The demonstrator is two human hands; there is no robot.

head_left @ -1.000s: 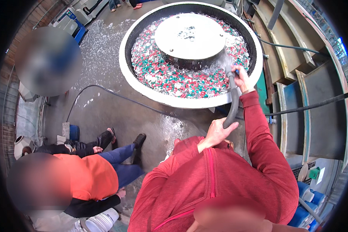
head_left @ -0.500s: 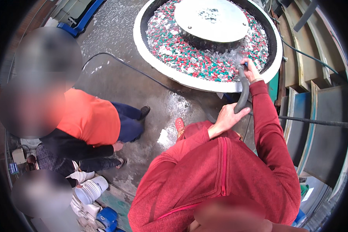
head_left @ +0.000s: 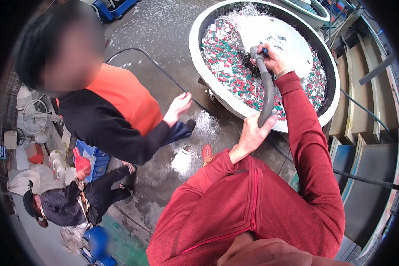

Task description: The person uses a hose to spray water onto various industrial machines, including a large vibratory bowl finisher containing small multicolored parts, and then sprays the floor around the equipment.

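A thick grey hose [head_left: 267, 91] runs between my two hands over the near part of a round white-rimmed tub [head_left: 197, 57]. My right hand [head_left: 274, 60] is closed at the hose's front end, around its nozzle and a small blue part. Lower on the hose, my left hand [head_left: 252, 134] grips it with the thumb along its side. Small red, green and white pieces [head_left: 228, 64] fill the ring of the tub around a raised white disc [head_left: 297, 37]. Water sprays from the nozzle along the disc's left side.
On the left, a person in an orange and black top [head_left: 128, 99] stands with one hand out. Behind, another person holds a red scoop [head_left: 82, 164] beside a blue crate [head_left: 97, 166]. A black cable [head_left: 159, 73] crosses the wet floor. Sloped panels [head_left: 370, 177] line the right.
My right hand has moved the nozzle farther over the tub, to the disc's edge, and the spray has shifted to the disc's left side. The person in orange has extended a hand.
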